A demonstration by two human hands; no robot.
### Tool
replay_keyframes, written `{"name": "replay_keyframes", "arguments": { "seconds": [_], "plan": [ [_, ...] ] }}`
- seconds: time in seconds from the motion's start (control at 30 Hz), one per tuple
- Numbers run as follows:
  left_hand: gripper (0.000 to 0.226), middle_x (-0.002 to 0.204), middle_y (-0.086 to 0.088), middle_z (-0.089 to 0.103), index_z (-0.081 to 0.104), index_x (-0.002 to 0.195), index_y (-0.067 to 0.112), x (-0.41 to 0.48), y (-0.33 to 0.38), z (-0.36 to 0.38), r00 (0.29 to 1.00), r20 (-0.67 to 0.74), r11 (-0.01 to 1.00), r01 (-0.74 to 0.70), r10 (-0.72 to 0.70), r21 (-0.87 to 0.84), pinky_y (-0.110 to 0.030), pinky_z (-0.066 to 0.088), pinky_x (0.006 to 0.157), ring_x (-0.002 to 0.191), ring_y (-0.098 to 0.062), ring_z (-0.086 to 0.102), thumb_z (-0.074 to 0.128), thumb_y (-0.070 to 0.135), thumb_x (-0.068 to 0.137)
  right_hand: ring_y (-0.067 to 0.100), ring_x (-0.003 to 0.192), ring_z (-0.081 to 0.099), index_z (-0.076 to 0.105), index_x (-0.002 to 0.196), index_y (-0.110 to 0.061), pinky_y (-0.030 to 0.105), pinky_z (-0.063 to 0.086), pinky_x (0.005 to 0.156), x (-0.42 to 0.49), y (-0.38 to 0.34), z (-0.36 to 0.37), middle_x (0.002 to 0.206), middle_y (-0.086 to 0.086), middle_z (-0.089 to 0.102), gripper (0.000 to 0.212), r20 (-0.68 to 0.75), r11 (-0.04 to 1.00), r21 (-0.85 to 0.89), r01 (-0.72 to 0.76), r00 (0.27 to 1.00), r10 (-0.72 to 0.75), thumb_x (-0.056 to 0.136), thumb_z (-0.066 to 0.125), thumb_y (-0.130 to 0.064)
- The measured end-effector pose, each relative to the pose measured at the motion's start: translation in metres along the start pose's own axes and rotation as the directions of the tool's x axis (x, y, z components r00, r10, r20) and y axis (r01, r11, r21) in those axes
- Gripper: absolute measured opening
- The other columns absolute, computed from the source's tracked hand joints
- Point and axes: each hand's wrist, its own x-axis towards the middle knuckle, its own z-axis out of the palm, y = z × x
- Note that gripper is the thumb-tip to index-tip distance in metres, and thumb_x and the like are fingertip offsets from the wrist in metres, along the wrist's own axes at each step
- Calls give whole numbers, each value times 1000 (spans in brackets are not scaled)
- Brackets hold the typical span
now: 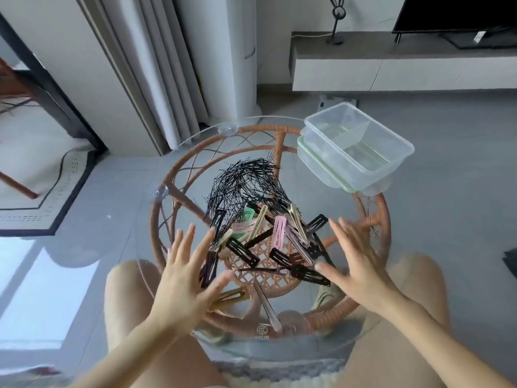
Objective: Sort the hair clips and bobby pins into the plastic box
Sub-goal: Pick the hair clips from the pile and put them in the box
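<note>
Your knees flank the round glass tabletop [142,242]. Left hand [181,275] and right hand [356,261]: fingers spread, holding nothing, either side of the mixed snap clips [279,236]. Gold clip [229,299] and silver duckbill clip [267,306] lie apart, nearest you. Behind the clips, black bobby pins [243,183] heaped, touching them. Clear divided plastic box [361,141] at the far right rim, stacked on a green-edged container. Beyond: curtain [145,65], TV cabinet [391,68].

clear glossy plastic box [363,169], glass tabletop [134,247], woven rattan frame [375,222], thin black wire bobby pins [246,180]
</note>
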Motion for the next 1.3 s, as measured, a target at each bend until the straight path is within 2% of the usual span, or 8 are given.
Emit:
{"name": "replay_keyframes", "arguments": {
  "seconds": [0.07,0.17,0.47,0.57,0.67,0.77,1.0,1.3],
  "plan": [
    [96,157,-4,-2,-7,143,48,-24,4,15,990,83,974,-129,115,188,-53,6,113,145,-32,-5,20,92,62,-3,123,-45,-30,134,-42,25,-30,103,-10,-4,6,148,-7,-29,110,98,988,-136,73,993,-59,54,25,-93],
    [113,152,-19,23,2,148,33,-28,16,37,975,105,892,-221,195,393,-68,26,102,137,-47,21,24,95,57,15,132,-39,-42,131,-34,31,-31,105,-12,-21,16,146,5,-36,121,159,943,-289,162,980,-120,53,32,-91],
    [67,153,-16,25,14,145,29,14,43,47,986,78,938,-163,146,304,-59,26,110,142,-40,12,24,63,88,25,144,16,16,146,-15,30,11,116,24,-73,53,154,11,22,73,-182,971,60,233,959,-219,88,59,-22],
    [73,154,-10,23,10,144,32,17,43,40,981,43,960,-193,188,205,-54,19,116,145,-29,4,42,55,82,25,132,39,35,139,-11,33,30,111,23,-67,53,142,10,44,70,-263,975,-23,219,940,-218,80,68,-29],
    [84,140,-10,47,33,138,36,10,39,24,990,33,939,-138,135,315,-53,40,104,132,-33,42,61,66,65,26,108,53,42,134,-21,40,48,89,17,-55,43,122,8,56,79,-275,958,-257,128,940,-199,68,69,-54],
    [71,107,-5,59,54,125,34,1,39,14,996,10,922,-82,84,378,-37,56,73,97,-25,59,68,65,62,22,98,51,36,137,-31,33,47,78,15,-51,35,113,7,53,73,-127,922,-342,184,963,-239,73,65,-52],
    [30,107,-3,51,58,116,16,9,51,7,977,208,936,-117,49,331,-28,48,87,103,-19,50,53,33,91,26,73,59,62,105,-3,28,46,54,24,-64,29,95,20,59,36,9,821,-453,347,923,-385,76,53,15],
    [18,81,0,41,63,94,5,17,50,1,960,278,876,-157,27,457,-20,42,65,72,-14,44,46,3,93,22,74,63,71,92,0,25,55,69,24,-60,1,83,11,67,12,-194,946,-135,296,928,-318,84,61,-1]
  ]
}}
